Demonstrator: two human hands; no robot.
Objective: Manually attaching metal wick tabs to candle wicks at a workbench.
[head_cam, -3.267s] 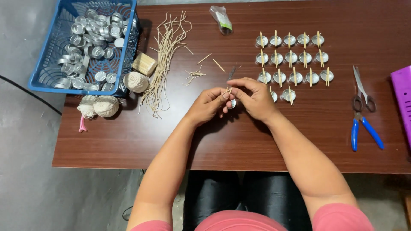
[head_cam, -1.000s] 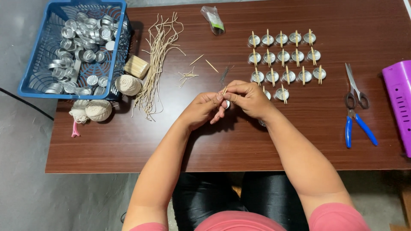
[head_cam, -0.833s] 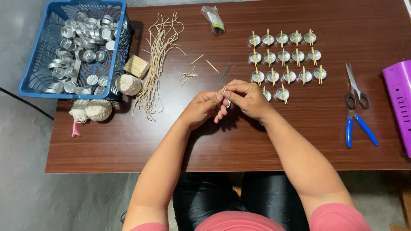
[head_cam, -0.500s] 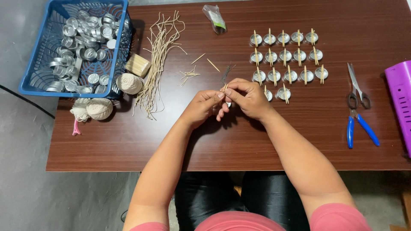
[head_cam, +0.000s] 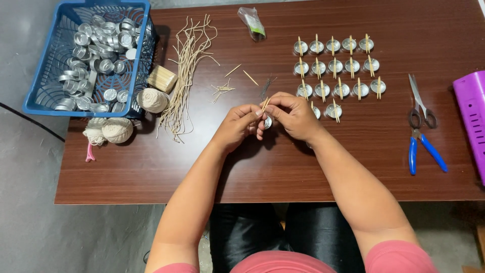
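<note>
Both hands (head_cam: 268, 121) pinching light, flimsy cup (head_cam: 268, 122) and, seemingly, thin stick (head_cam: 264, 103), left of cup rows (head_cam: 336, 68).

Dark wooden table (head_cam: 353, 172), grey floor (head_cam: 30, 202)

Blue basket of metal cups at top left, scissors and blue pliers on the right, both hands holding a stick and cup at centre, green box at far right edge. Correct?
Not quite: the head view shows the box at the far right edge is purple, not green. The rest holds.
</note>
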